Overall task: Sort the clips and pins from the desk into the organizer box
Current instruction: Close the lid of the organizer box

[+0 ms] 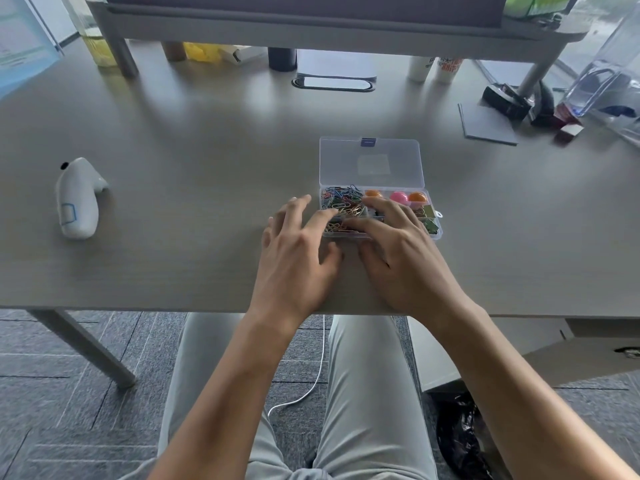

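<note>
While both hands hover over the near half of the grey desk [173,133], the clear plastic organizer box [434,227] sits just ahead of them, toward the near edge and right of centre, its transparent lid [372,161] flipped open and lying flat behind it. The left hand [298,258] has fingers spread and relaxed, fingertips at the box's left end, gripping nothing. The right hand [401,258] lies across the box, fingers straight, holding nothing. Multicoloured wire paper clips [341,199] fill the left compartment; orange and pink round pins [398,197] sit along the back right; green binder clips [429,220] at the right end. A white handheld device [78,199] lies well apart, near the left edge.
</note>
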Demonstrator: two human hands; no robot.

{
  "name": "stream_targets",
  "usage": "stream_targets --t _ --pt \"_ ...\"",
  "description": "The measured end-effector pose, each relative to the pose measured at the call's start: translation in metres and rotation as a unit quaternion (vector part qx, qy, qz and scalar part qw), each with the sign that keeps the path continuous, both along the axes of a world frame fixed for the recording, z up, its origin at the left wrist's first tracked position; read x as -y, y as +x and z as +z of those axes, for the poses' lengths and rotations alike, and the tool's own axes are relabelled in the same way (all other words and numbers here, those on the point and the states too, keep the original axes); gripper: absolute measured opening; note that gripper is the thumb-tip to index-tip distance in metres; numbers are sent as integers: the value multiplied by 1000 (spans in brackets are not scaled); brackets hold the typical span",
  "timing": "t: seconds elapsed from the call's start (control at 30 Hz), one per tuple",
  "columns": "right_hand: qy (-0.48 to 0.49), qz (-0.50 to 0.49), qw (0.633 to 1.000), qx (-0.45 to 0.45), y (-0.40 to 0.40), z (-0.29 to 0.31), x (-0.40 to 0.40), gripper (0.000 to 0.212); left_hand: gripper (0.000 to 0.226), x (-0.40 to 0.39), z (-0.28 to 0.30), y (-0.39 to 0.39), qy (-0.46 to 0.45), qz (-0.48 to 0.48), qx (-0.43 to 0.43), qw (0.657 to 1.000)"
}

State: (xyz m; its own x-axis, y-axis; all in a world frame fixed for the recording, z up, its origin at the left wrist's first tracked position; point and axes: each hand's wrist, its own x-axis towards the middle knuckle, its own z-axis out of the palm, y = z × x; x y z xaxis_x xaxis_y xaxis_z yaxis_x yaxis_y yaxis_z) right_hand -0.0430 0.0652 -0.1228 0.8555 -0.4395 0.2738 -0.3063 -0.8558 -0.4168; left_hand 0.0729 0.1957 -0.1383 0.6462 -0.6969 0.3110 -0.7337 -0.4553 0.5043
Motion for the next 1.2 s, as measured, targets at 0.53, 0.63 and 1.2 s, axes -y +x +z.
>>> stream_targets --t 0.53,0.63,1.2 --pt "-16 -45 999 26 6 -2 15 40 52 -3 3 -10 36 -8 39 999" --pt "-21 -37 999 0 9 -3 13 45 58 2 5 -8 28 16 27 999" --pt "-21 -37 998 37 15 -4 21 35 55 19 4 1 79 39 13 996"
